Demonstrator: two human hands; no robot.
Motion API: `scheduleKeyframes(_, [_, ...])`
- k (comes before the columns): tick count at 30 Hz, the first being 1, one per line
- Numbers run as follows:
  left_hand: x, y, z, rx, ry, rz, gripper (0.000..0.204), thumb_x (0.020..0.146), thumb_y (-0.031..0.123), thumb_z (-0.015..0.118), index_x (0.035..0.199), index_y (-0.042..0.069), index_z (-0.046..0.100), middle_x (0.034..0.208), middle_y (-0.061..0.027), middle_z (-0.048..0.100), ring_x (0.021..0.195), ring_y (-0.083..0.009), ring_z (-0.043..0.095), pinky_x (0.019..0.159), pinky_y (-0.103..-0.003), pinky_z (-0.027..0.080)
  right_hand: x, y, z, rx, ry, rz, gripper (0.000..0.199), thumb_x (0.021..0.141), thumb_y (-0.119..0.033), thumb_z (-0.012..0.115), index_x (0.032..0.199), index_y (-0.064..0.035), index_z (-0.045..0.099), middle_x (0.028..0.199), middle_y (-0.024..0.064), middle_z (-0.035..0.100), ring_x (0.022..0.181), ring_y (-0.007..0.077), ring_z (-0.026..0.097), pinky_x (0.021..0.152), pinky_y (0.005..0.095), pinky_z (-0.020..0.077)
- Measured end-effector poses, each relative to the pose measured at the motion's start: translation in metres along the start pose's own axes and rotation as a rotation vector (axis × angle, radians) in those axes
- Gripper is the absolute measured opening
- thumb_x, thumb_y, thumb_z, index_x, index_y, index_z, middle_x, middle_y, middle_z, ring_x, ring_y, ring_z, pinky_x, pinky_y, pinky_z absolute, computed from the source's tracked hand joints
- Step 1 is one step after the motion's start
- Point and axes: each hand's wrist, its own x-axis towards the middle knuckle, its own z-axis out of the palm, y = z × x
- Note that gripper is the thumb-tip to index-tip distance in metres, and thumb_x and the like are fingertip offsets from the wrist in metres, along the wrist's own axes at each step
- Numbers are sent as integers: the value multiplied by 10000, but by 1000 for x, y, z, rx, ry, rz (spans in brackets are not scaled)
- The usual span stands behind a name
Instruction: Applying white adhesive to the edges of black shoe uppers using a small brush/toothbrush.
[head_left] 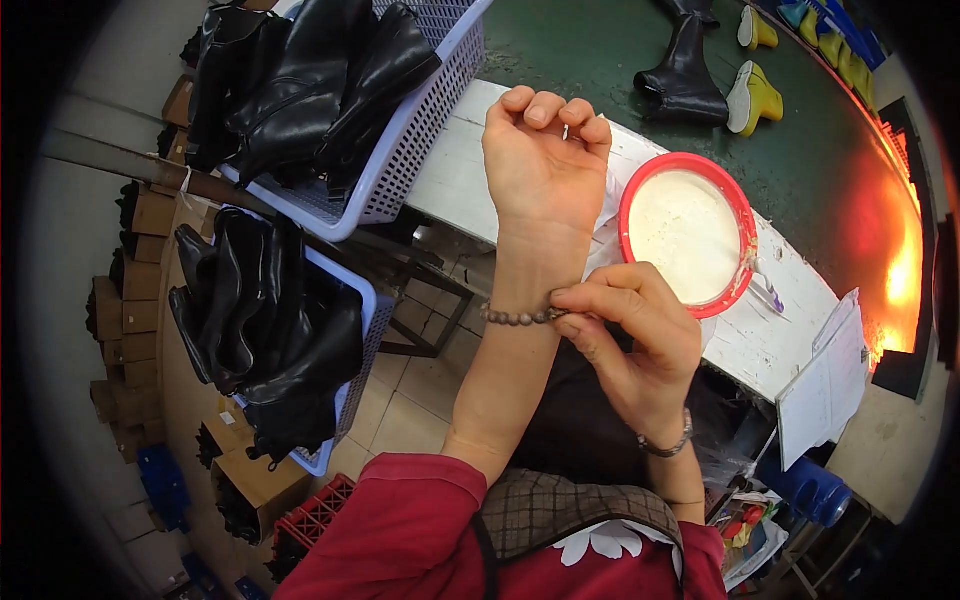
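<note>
My left hand (548,165) is raised with the palm turned up and the fingers loosely curled, holding nothing. Around that wrist sits a beaded bracelet (515,318) of dark brownish beads. My right hand (645,345) pinches the bracelet between thumb and forefinger at the wrist's right side. A second bracelet (668,447) circles my right wrist. Just right of my left hand, a round red tub (746,215) full of cream-coloured stuff stands on a white worn ledge (765,350). By its rim lies a pale handle with a purple part (770,290).
A lilac basket (400,175) heaped with black boots (300,90) stands at the upper left, another basket (372,335) of boots below it. Black and yellow boots lie on a green belt (570,60). An orange glow (905,270) shows far right, near papers (825,380). Boxes (150,212) line the left.
</note>
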Motion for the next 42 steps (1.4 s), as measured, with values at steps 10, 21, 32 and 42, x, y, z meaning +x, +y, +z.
scheduleKeyframes(10, [11,-2,-15,-93,95,-13,186,1001,174,481,817,189,498,674,52,469,686,-170,481,653,-331,432,-12,9,16,-274,166,-193,376,748,45,853,1105,4,742,969,117,709,771,224,658,664,318,540])
scheduleKeyframes(21, [10,-3,-11,53,114,192,181,1001,208,493,822,186,475,691,50,451,692,-168,475,645,-330,426,-12,-3,13,-213,112,-22,316,770,49,822,1072,10,738,952,112,714,788,235,678,686,336,545])
scheduleKeyframes(32, [11,-10,-6,122,138,256,181,997,235,502,830,182,458,709,42,436,694,-169,462,645,-332,420,0,-7,0,-322,-13,-118,290,781,94,797,1050,5,736,938,100,677,748,172,656,651,276,532])
scheduleKeyframes(42, [13,-11,-10,147,125,287,179,999,243,501,837,183,456,718,37,432,691,-167,457,647,-334,422,8,7,3,-349,-8,-131,257,780,89,710,1012,1,640,866,95,628,707,237,644,602,341,523])
